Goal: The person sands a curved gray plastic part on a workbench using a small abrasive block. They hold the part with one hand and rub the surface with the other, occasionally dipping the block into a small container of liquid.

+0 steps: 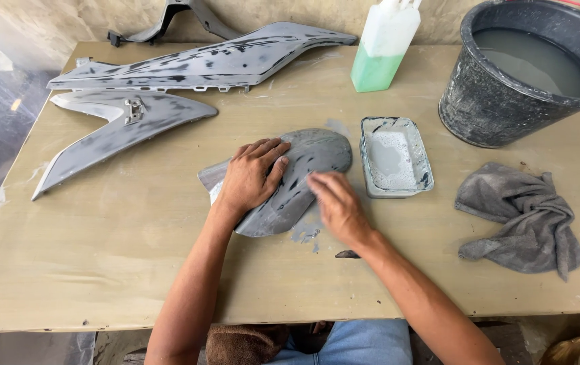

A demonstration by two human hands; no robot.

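Observation:
A curved grey plastic panel (310, 159), dull and patchy with dark spots, lies at the middle of the tan table (101, 257). My left hand (253, 174) lies flat on its left part, fingers spread, pressing it down. My right hand (334, 203) is on the panel's right lower edge, blurred, fingers curled; whatever it may hold under the palm is hidden. Grey wet smears mark the table just below the panel.
A small clear tray of soapy water (396, 157) stands right of the panel. A grey rag (523, 220) lies further right. A black bucket of cloudy water (533, 67) and a bottle with green liquid (383, 47) stand behind. Two long grey fairing panels (202, 64) (117, 132) lie at the back left.

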